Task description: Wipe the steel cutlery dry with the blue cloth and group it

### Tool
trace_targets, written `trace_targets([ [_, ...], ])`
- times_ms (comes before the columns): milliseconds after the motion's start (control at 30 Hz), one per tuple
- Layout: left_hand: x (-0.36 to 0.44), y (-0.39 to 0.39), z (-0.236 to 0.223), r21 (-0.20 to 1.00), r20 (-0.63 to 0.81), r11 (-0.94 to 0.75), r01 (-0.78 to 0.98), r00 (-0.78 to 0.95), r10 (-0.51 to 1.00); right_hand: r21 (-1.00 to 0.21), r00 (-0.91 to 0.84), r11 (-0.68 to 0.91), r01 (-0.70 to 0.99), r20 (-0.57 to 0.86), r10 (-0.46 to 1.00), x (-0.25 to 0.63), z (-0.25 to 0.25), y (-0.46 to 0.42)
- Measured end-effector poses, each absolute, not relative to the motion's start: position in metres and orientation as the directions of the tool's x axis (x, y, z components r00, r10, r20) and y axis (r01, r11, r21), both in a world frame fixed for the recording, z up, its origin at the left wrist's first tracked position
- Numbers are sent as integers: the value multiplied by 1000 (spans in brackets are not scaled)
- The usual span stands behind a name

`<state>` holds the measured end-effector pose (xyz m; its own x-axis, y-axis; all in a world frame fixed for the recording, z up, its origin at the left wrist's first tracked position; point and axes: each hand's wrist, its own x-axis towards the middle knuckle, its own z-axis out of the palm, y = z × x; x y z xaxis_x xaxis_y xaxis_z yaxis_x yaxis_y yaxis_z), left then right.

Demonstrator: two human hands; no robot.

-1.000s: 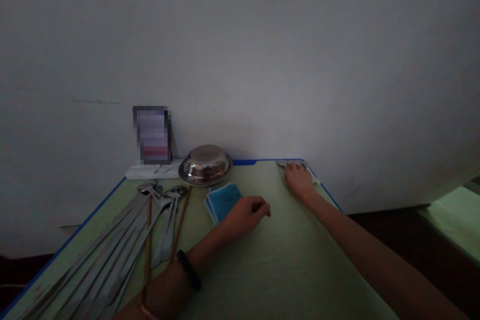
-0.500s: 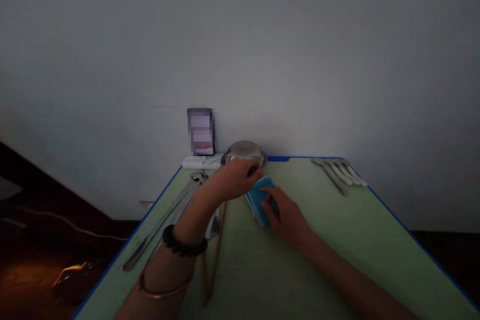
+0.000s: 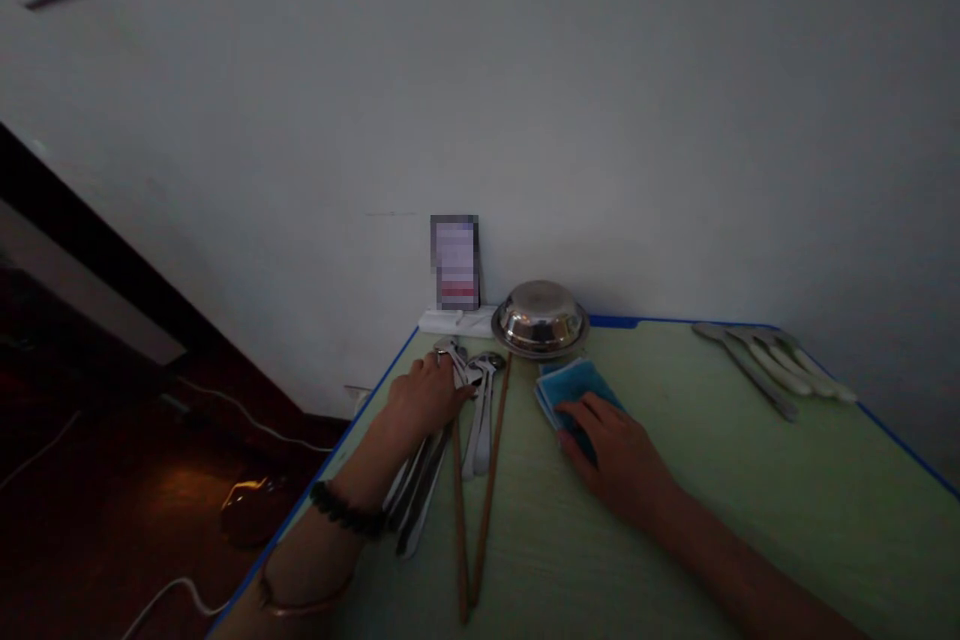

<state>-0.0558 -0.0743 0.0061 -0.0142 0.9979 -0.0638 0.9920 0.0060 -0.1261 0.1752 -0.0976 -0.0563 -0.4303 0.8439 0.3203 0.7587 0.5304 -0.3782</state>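
My left hand (image 3: 427, 398) is at the left side of the table, its fingers curled over a group of long metal spoons (image 3: 448, 348) near their heads. The handles run out under my wrist, and my fingertips are partly hidden. Beside it lie shorter metal spoons (image 3: 484, 420) and two wooden chopsticks (image 3: 491, 500), which meet near the front. My right hand (image 3: 619, 450) is closed on a folded blue cloth (image 3: 574, 385), fingers on top and thumb at the near edge. The cloth is close to the table surface.
An upside-down metal bowl (image 3: 541, 318) stands at the back by the wall. Left of it, a phone (image 3: 456, 262) leans upright on a white strip (image 3: 457, 322). Several utensils, some with white handles (image 3: 780, 368), lie at the right edge of the green table (image 3: 675, 560).
My left hand has moved left, from in front of the bowl and beside the cloth to the spoons. My right hand still holds the cloth. The camera view has turned left.
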Motion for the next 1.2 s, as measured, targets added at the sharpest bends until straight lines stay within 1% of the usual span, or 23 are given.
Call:
trace_targets([
  [200, -53, -72, -7, -113, -92, 11, 993, -22, 995, -386, -418, 532, 754, 343, 841, 175, -59, -98],
  [533, -56, -66, -8, -96, -47, -3, 995, -2, 999, -401, -429, 547, 735, 350, 833, 177, -58, -99],
  [733, -60, -63, -10, -93, 13, 55, 994, -54, 998, -332, -493, 598, 729, 351, 796, 175, -57, -104],
  [900, -56, -66, -16, -90, 27, 35, 995, -33, 999, -309, -547, 646, 698, 353, 759, 171, -55, -111],
  [1067, -52, -67, -20, -59, 93, 47, 997, -41, 995, -319, -555, 653, 686, 350, 754, 171, -55, -112],
  [1200, -51, -67, -20, -37, 198, 37, 999, -29, 980, -333, -543, 644, 688, 352, 762, 170, -56, -112],
])
